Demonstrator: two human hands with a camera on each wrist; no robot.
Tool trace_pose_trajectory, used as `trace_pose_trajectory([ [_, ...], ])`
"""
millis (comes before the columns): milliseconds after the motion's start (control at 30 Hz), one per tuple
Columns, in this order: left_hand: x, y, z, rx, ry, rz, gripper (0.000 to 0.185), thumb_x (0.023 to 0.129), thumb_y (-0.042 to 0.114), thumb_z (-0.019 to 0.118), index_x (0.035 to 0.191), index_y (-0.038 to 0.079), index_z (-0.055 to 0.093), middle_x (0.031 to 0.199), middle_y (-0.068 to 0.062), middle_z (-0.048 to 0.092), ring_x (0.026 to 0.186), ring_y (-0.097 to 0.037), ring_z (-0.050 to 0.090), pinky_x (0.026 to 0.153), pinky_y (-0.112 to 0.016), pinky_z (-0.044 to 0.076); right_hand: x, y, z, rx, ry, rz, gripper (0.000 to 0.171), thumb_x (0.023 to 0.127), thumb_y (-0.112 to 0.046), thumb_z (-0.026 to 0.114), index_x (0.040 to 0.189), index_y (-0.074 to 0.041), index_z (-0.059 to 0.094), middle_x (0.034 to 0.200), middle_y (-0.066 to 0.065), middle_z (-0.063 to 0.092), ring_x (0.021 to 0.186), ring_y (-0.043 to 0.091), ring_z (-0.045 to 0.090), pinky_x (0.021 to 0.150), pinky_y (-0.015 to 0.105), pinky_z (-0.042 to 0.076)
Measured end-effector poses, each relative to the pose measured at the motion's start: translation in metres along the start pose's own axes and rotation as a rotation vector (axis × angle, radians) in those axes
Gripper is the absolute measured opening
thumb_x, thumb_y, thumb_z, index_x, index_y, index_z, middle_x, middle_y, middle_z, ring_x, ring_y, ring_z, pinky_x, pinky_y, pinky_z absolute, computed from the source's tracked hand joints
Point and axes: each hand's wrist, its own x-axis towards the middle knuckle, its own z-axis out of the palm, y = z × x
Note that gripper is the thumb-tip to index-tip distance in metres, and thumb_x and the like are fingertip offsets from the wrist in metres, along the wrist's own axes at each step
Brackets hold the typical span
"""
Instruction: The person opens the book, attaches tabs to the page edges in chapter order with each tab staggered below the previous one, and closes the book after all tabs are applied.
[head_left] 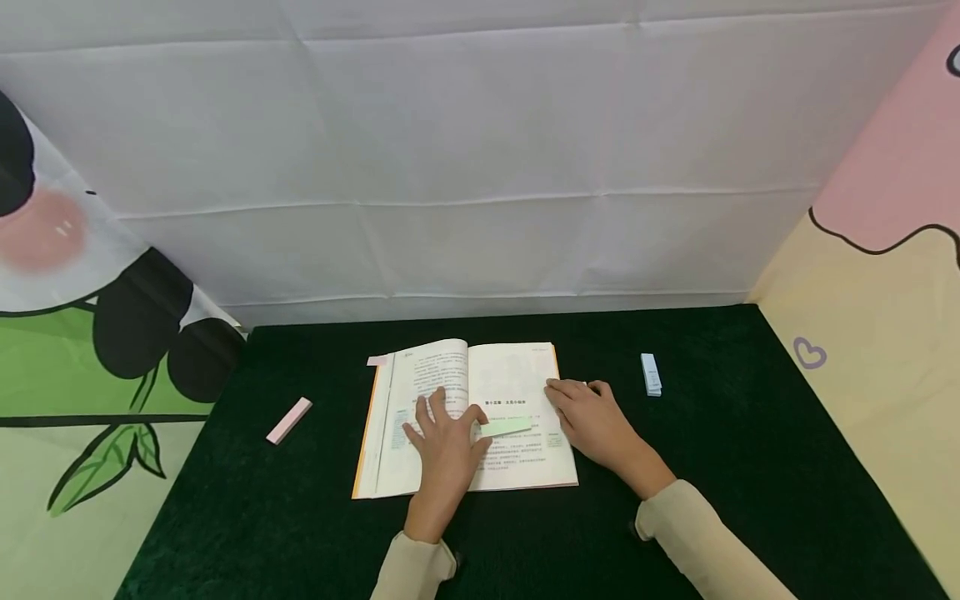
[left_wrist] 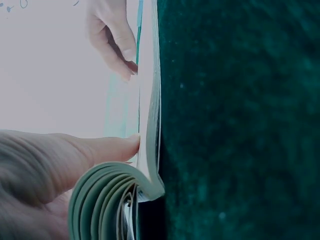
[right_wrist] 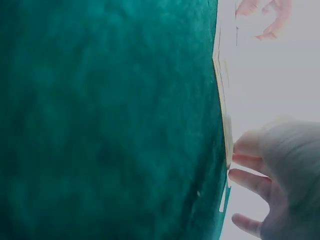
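An open book lies flat in the middle of the dark green table. My left hand presses flat on it near the spine, fingers spread over the left page. Its thumb lies beside a pale green sticky strip on the right page. My right hand rests on the right page's outer edge with relaxed fingers. In the left wrist view the thumb presses by curled page edges. In the right wrist view the fingertips touch the book's edge.
A pink sticky pad lies on the table left of the book. A pale blue pad lies to the right. A pink tab sticks out at the book's top left corner. Cloth walls close in the back and sides.
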Motion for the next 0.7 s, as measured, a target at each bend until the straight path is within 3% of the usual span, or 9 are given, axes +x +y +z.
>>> trace_pose_trajectory([
  [167,0.000,0.000,0.000,0.003,-0.003,0.001,0.025,0.079,0.015,0.092,0.098,0.019,0.075,0.158,-0.030,0.032,0.148,-0.060,0.019,0.110,-0.088,0.014,-0.002,0.001,-0.003,-0.065,-0.034,-0.042,0.053,0.106,-0.027,0.061,0.156,-0.015,0.049,0.165,0.003,0.046,0.151,0.025,0.045,0.119,0.064,0.033],
  [700,0.000,0.001,-0.001,-0.010,-0.016,-0.007,0.025,0.080,0.016,0.091,0.097,0.019,0.074,0.158,-0.029,0.031,0.148,-0.060,0.018,0.110,-0.088,0.013,-0.007,-0.014,-0.011,-0.042,-0.024,-0.047,0.049,0.106,-0.026,0.061,0.152,-0.011,0.054,0.162,0.004,0.050,0.150,0.025,0.047,0.121,0.061,0.034],
])
